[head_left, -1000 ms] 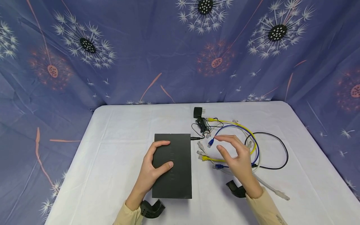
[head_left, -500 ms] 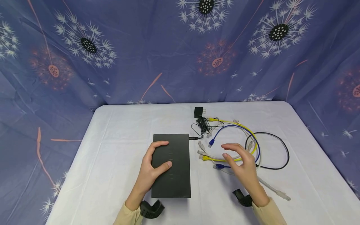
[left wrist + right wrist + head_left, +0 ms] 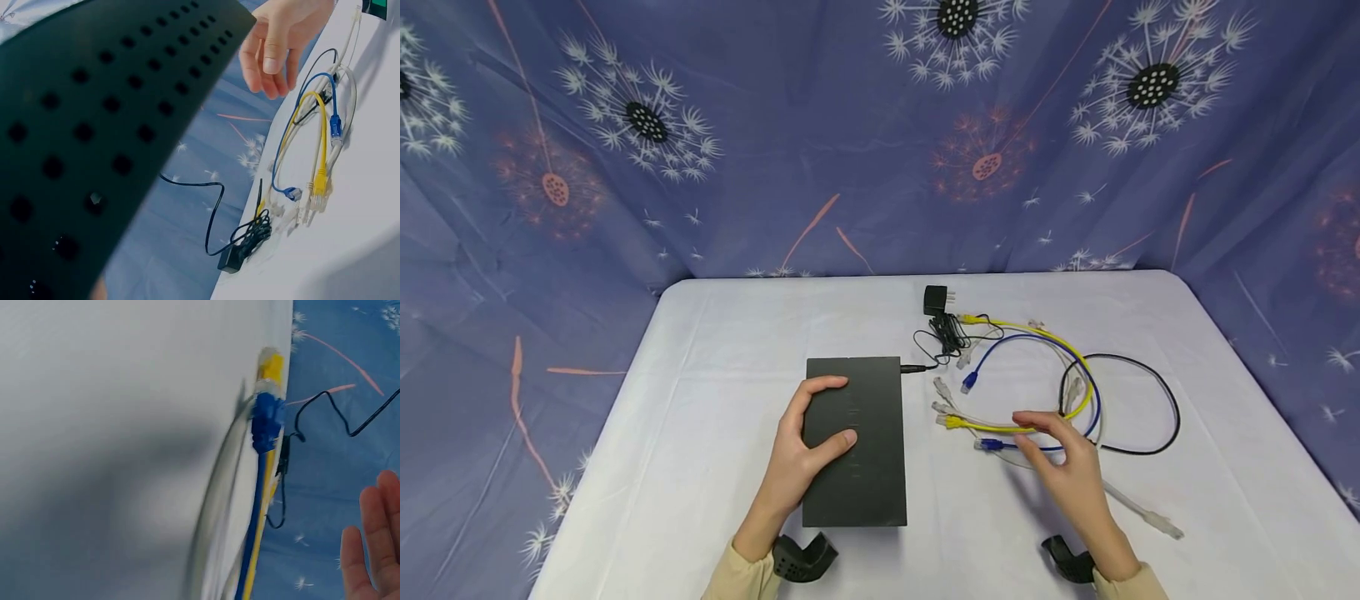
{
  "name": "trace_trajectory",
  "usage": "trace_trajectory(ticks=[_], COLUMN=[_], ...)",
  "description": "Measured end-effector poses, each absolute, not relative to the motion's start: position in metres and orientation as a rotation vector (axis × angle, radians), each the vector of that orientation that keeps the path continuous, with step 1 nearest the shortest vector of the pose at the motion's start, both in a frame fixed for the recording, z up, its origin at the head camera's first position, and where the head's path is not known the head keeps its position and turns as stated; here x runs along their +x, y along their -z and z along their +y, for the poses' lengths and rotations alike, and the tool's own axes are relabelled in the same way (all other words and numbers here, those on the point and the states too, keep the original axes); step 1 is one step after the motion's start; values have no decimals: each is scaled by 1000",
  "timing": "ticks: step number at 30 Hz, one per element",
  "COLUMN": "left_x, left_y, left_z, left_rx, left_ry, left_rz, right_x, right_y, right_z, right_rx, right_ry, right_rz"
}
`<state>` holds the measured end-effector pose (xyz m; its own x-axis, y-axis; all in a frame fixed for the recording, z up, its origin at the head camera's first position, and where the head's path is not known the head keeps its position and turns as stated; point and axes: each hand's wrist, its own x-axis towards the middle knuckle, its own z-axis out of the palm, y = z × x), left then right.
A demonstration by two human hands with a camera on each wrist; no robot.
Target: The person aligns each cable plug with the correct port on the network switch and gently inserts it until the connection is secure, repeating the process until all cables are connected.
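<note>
My left hand (image 3: 801, 454) grips a flat black router (image 3: 872, 408) by its left side, with the thumb and a finger showing on its top face. In the left wrist view the router's side (image 3: 112, 106) shows rows of vent holes and seems to be off the table. A black power plug (image 3: 913, 368) sits in its far right corner. My right hand (image 3: 1070, 467) hovers over a bundle of network cables, fingers lightly bent and holding nothing. Nearest to it are a blue cable (image 3: 1037, 448) and a yellow cable (image 3: 1011, 430). In the right wrist view its fingers (image 3: 378, 534) are spread.
A black power adapter (image 3: 935, 300) with a coiled cord lies at the back. Several white, yellow and blue cables loop right of the router. A black cable (image 3: 1176, 408) curves farther right. One grey plug (image 3: 1165, 525) points toward the front right of the white table (image 3: 722, 333).
My right hand has moved away from the upper blue plug, toward me and to the right. The left hand still grips the router, which has shifted slightly left in view.
</note>
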<state>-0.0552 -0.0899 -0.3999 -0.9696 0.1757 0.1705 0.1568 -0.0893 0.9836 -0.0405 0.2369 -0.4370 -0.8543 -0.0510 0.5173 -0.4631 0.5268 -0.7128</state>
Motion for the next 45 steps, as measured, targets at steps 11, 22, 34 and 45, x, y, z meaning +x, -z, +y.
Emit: trace_trajectory(ticks=[11, 22, 34, 45], left_x=[-55, -55, -54, -54], left_y=[403, 406, 408, 410], left_z=[-91, -92, -92, -91], left_rx=[380, 377, 365, 345], left_ry=[-2269, -2270, -2264, -2265], left_rz=[2124, 2124, 2121, 2121], right_x=[-38, -41, -43, -45], right_y=[464, 471, 477, 480], right_z=[246, 250, 250, 246], right_rx=[406, 364, 412, 414], right_ry=[-1240, -1201, -1019, -952], right_rz=[-2437, -2602, -2668, -2723])
